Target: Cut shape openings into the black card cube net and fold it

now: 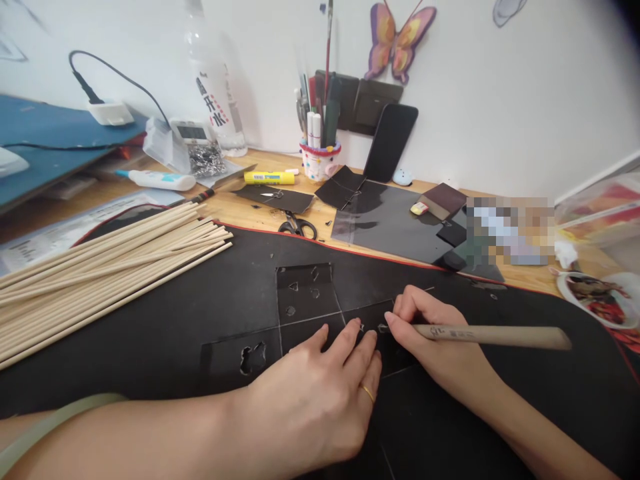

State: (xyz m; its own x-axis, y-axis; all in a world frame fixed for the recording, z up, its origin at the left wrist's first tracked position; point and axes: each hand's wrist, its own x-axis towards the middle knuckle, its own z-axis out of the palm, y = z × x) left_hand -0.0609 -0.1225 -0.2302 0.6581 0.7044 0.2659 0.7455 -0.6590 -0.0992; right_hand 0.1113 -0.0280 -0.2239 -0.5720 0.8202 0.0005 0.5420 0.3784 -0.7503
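A sheet of black card (305, 287), with pale scored lines and small cut-out shapes, lies flat on the black mat (240, 287). Larger cut-out outlines (253, 359) show to the left of my left hand (320, 387), which presses down on the card with its fingers stretched out. My right hand (440, 333) is closed around a wooden-handled carving knife (500, 337). Its handle points right, and its tip is at the card, just right of my left fingertips, beside small cut marks. The blade is mostly hidden by my fingers.
Many thin wooden sticks (115, 260) lie on the left. Behind the mat are black scissors (297, 227), a yellow glue stick (270, 178), a pen cup (320, 160), a phone (391, 143) and a water bottle (215, 87). A bowl of scraps (600, 297) stands right.
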